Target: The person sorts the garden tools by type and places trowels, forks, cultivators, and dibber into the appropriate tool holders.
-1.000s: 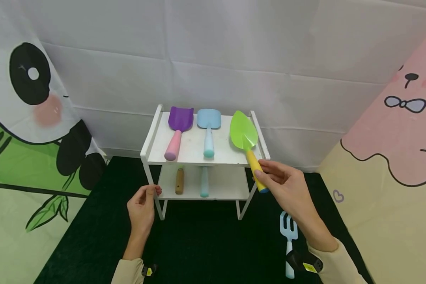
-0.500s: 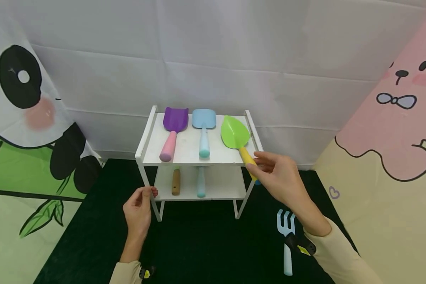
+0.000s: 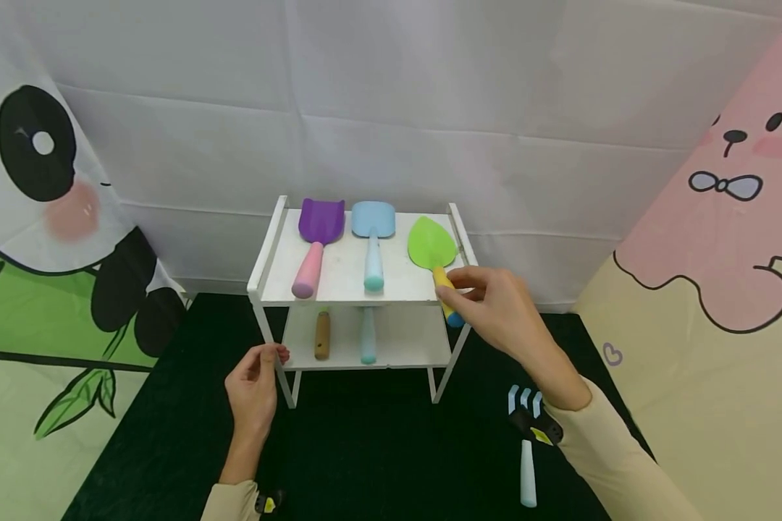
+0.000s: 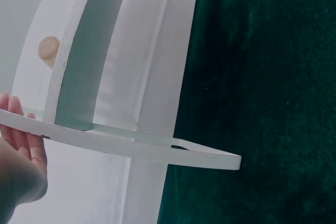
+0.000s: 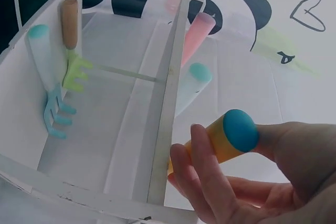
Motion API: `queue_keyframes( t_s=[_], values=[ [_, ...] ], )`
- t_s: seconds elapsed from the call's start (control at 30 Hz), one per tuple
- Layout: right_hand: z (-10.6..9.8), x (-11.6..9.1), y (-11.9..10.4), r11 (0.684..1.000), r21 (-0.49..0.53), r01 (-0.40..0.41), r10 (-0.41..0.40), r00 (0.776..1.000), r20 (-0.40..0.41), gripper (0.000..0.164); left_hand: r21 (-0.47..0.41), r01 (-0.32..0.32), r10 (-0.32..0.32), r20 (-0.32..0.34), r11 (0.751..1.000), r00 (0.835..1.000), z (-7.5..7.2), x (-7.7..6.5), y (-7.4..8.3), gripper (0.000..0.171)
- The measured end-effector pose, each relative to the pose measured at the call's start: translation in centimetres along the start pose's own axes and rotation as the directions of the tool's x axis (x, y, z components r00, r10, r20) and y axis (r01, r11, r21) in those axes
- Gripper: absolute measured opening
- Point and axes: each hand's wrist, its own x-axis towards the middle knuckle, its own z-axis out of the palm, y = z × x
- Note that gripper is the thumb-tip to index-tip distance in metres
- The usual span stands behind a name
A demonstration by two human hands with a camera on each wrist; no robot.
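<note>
My right hand [image 3: 495, 304] holds a garden trowel by its yellow handle [image 5: 216, 139], which has a blue end. The trowel's green blade [image 3: 431, 243] lies over the right side of the top shelf [image 3: 345, 282] of a small white rack. To its left on that shelf rest a light blue shovel [image 3: 373, 221] and a purple shovel [image 3: 321, 221] with a pink handle. My left hand [image 3: 253, 387] grips the rack's left leg [image 4: 105, 142]; its fingers [image 4: 35, 145] show around the bar in the left wrist view.
On the lower shelf [image 3: 404, 347] lie a green rake with a wooden handle [image 5: 69, 22] and a light blue rake [image 5: 52, 111]. A light blue fork [image 3: 528, 474] lies on the dark green floor [image 3: 378, 449], partly behind my right wrist camera. Pale cloth [image 3: 404, 166] hangs behind the rack.
My right hand has moved left and inward with the trowel, bringing its blade down over the top shelf's right side. My left hand stays at the rack's leg. The head view has shifted slightly.
</note>
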Motion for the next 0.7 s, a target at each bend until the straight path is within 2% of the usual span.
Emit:
queue_keyframes(
  t_s=[0.47, 0.7],
  values=[
    [0.6, 1.9, -0.9, 0.999, -0.023, -0.024, 0.024, 1.0, 0.0, 0.03, 0.005, 0.012, -0.012, 0.0, 1.0, 1.0, 0.0, -0.1, -0.1, 0.032],
    [0.9, 2.9, -1.1, 0.998, -0.023, -0.062, 0.062, 0.998, 0.02, 0.036, 0.006, 0.017, -0.017, -0.006, 1.0, 1.0, 0.0, -0.1, -0.1, 0.032]
  ],
)
